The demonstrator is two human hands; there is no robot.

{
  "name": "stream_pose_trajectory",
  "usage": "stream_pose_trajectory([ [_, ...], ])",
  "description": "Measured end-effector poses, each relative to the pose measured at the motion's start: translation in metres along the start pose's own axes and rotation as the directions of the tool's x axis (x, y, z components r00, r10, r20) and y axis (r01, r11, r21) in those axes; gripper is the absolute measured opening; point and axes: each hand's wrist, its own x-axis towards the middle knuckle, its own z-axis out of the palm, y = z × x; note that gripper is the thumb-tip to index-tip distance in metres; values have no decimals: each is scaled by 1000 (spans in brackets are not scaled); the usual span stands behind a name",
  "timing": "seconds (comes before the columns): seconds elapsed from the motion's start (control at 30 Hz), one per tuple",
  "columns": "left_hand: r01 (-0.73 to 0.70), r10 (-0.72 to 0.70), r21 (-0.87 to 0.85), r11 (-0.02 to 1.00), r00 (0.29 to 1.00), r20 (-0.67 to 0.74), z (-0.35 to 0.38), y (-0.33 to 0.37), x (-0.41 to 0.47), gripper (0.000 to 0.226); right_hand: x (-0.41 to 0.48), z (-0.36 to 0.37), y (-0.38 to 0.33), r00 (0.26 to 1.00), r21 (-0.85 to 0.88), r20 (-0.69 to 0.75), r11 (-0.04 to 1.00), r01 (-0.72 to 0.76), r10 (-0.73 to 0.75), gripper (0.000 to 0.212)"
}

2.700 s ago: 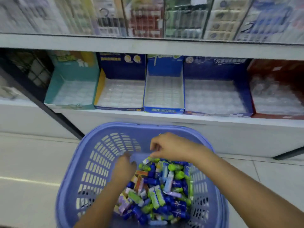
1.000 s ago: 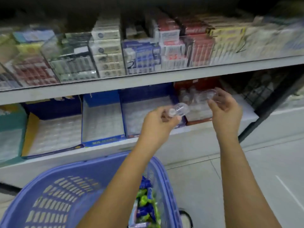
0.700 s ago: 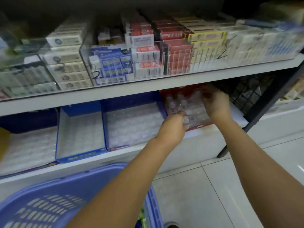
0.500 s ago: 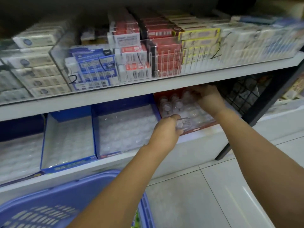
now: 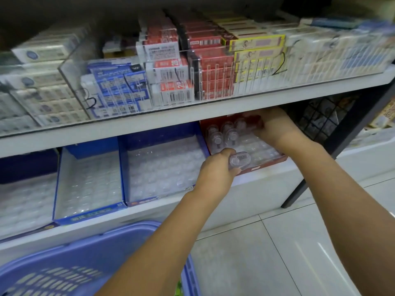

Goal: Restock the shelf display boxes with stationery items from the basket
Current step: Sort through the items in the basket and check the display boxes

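A red display box (image 5: 267, 163) stands on the lower shelf at the right, with several clear plastic items (image 5: 224, 133) upright in its back rows. My left hand (image 5: 215, 169) is at the box's front edge, shut on one clear plastic item (image 5: 239, 160). My right hand (image 5: 271, 127) reaches deep into the box under the upper shelf, its fingers closed around something clear at the back row; what it holds is partly hidden. The blue basket (image 5: 89, 265) sits at the bottom left, its contents almost out of view.
Two blue display boxes (image 5: 162, 167) (image 5: 87, 184) with clear cell trays stand left of the red one. The upper shelf (image 5: 192, 112) carries stacked boxed goods behind a clear guard. A black frame leg (image 5: 316, 167) and wire mesh (image 5: 320, 116) stand at the right. White floor tiles lie below.
Both hands left the basket and rose to the red box. Over the last half second my right hand pushed further into the back; my left hand stays at the front edge with its item.
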Motion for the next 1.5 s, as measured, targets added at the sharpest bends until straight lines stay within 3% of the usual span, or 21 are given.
stream_pose_trajectory([
  [0.07,-6,6,15,1000,1000,-3,1,0,0,45,-24,-10,-8,990,38,132,999,35,-40,35],
  [0.17,-15,16,43,999,1000,-15,3,4,-1,44,-47,-1,-21,938,-33,270,971,236,-219,36],
  [0.23,-14,15,45,999,1000,-22,3,5,-1,42,-49,13,-26,939,-113,245,955,276,-242,40],
  [0.4,14,-13,3,1000,1000,-28,2,3,-2,47,-51,19,-11,966,-123,118,962,244,-229,42],
  [0.47,-43,42,55,998,999,8,6,1,-6,48,-47,16,-2,990,14,-34,990,140,-139,39],
  [0.57,-183,163,276,944,982,94,16,0,-12,44,-29,19,6,948,249,-237,956,-153,213,34],
  [0.63,-200,169,354,914,979,118,20,-2,-12,48,-18,29,10,921,262,-240,934,-243,307,42],
  [0.77,-233,191,397,888,971,144,17,-3,-7,48,-4,50,11,914,253,-223,926,-281,339,50],
  [0.87,-252,199,423,870,966,166,17,-5,-7,50,-3,63,12,917,180,-257,947,-265,305,43],
  [1.1,-245,181,441,863,966,183,18,-3,-9,52,4,59,15,956,-114,-179,961,-253,230,40],
  [1.23,-250,168,479,842,964,208,12,4,-7,43,7,44,7,968,-250,-50,935,-252,247,37],
  [1.33,-202,155,321,925,974,166,0,9,-15,38,-7,28,-16,951,-327,64,907,-267,303,38],
  [1.43,-169,173,101,980,984,-30,-21,-2,-43,30,-42,20,-55,975,-149,-126,968,-201,183,30],
  [1.5,-161,156,-17,987,973,-172,-39,-20,-73,19,-68,14,-95,992,-19,-77,995,-99,97,22],
])
